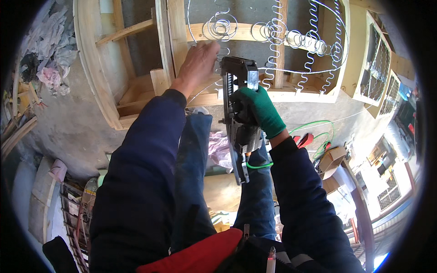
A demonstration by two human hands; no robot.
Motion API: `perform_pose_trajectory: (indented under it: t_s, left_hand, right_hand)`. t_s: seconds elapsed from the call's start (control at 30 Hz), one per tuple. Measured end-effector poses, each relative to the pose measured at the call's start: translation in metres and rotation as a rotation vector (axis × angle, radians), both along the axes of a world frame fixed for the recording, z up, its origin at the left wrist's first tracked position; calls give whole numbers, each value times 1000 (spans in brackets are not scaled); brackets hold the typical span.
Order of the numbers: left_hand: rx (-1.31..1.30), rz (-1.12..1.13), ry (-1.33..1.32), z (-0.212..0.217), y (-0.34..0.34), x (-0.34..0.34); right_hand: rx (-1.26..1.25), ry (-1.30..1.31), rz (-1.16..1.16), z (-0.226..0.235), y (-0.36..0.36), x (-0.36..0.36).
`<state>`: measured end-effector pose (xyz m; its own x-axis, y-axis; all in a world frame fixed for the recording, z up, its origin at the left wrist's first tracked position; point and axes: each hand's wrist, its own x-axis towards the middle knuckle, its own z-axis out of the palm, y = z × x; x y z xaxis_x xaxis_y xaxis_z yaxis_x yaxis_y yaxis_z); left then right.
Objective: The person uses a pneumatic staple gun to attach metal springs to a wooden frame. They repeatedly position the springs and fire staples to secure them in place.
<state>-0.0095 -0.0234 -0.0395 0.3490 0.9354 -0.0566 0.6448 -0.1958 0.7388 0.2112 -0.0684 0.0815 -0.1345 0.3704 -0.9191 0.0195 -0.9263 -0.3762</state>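
My bare left hand [199,63] is closed at the front left of a spring-filled wooden frame [209,98], its fingers curled round steel wire [191,34] that runs into the grip. Close to its fingertips is a zigzag spring [224,51]; the exact hold is partly hidden. In a green knit glove, my right hand [261,109] grips a black air nail gun [241,132]. The gun's head [240,64] lies over the frame's near rail, just right of my left hand. A green air hose [259,166] meets the gun's lower end.
Coil springs [221,28] and more zigzag springs [300,73] span the frame. At the right stand other sprung frames [375,59]. Crumpled plastic and rags [50,45] lie at the far left. Near the right legs, a cardboard box [331,161] sits beside green hose [318,125].
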Motion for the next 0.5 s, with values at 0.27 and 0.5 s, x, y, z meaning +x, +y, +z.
perform_pose_trajectory:
  t_s: [0.27,0.5]
  left_hand:
    - [28,-12,-26,3,-4,-3]
    - [11,-11,-18,3,-7,-8]
  right_hand:
    - [-44,38,-105,2,5,-9]
    - [-64,41,-116,0,9,-9]
